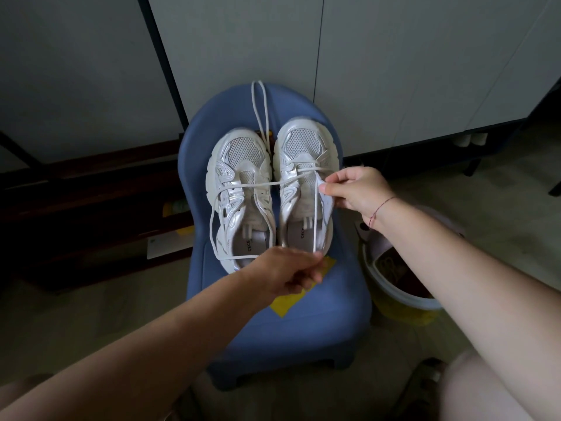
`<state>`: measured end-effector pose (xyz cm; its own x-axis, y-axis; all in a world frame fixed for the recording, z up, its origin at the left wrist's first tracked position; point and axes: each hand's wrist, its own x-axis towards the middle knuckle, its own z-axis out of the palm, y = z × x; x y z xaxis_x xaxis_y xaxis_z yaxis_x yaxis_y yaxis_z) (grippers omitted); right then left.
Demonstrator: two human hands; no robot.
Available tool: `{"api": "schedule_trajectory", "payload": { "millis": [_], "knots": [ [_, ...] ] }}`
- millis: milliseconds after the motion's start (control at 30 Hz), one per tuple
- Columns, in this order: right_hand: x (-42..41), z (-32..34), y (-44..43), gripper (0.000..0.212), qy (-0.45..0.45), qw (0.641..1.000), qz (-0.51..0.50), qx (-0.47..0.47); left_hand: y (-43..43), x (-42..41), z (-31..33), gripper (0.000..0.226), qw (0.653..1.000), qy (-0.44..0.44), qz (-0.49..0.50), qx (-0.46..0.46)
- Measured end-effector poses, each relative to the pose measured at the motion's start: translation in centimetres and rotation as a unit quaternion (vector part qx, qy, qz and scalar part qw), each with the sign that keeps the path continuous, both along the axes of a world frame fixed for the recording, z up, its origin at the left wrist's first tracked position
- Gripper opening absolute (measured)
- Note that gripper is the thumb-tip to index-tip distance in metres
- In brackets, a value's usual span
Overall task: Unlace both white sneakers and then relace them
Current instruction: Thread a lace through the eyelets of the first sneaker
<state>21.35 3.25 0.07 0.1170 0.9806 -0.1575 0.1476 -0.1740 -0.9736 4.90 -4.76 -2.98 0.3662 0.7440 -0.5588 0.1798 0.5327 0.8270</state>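
Closest in, two bare forearms, angled up from the bottom corners toward a blue chair point(303, 329). Left hand point(285, 275) at the near part of the seat, just in front of the heels, thumb and fingertips pinching a white lace point(316, 220). Right hand point(358, 189) at the outer side of the right sneaker point(303, 144), thumb and forefinger pinching the same lace at the edge of the shoe's opening; hard to tell whether a flap of the upper is caught in the pinch too. Red thread point(383, 208) round that wrist. Both sneakers side by side on the seat, touching, toes away from the camera. White lace threaded only low on the right sneaker, with one strand straight down to the left hand and another crossing over the left sneaker point(239, 165), looping round its outer side and back to that hand. Second lace point(266, 110) loose, lying between the toes and up over the chair back. Yellow sheet point(287, 305) on the seat under the left hand. Round bin point(400, 299) on the floor just right of the chair.
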Motion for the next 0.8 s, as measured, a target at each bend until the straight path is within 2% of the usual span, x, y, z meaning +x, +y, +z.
{"api": "schedule_trajectory", "payload": {
  "millis": [200,300,433,533,700,800],
  "knots": [
    [0.0,0.3,-0.1,0.016,-0.004,1.0,-0.003,0.003,-3.6,-1.9,-2.4,0.021,0.982,0.075,-0.145,-0.092],
    [-0.1,0.1,-0.2,0.016,0.003,1.0,-0.005,0.004,-4.6,-1.5,-3.2,0.022,0.98,0.095,-0.161,-0.071],
    [-0.1,0.0,-0.2,0.015,0.002,1.0,-0.008,0.007,-2.7,-0.8,-1.9,0.021,0.979,0.145,-0.122,0.08],
    [-0.1,0.0,-0.2,0.016,0.009,1.0,-0.011,0.008,-0.9,-0.6,-0.1,0.022,0.981,0.125,-0.056,0.137],
    [-0.2,0.1,-0.3,0.016,0.016,1.0,-0.006,0.008,1.0,0.4,1.3,0.02,0.976,0.072,0.1,0.18],
    [-0.3,0.2,-0.4,0.015,0.016,1.0,-0.006,0.012,1.4,1.4,0.9,0.016,0.978,0.023,0.131,0.163]
  ]
}}
